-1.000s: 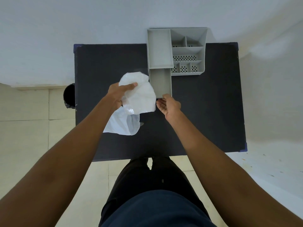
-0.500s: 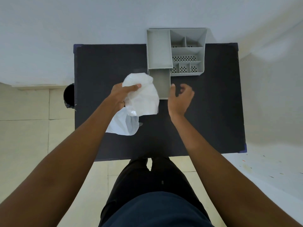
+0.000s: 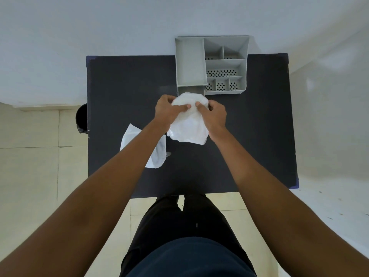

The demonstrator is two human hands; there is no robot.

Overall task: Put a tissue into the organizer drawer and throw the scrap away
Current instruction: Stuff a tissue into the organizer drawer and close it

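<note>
A white tissue [image 3: 188, 120] is bunched between both hands over the pulled-out drawer [image 3: 190, 89] of the grey organizer [image 3: 225, 64]. My left hand [image 3: 166, 110] grips its left side, my right hand [image 3: 214, 113] its right side. The tissue hides most of the drawer's inside; only the drawer's far end shows. A second white piece, the scrap [image 3: 157, 154], lies flat on the black table [image 3: 249, 136], partly under my left forearm.
The organizer stands at the table's far edge against the white wall, with several perforated compartments on its right. A black bin [image 3: 81, 118] sits on the tiled floor just off the table's left edge. My legs stand at the near edge.
My right hand left the drawer front and came onto the tissue. My left hand carried the tissue rightward over the open drawer. The scrap stayed on the table.
</note>
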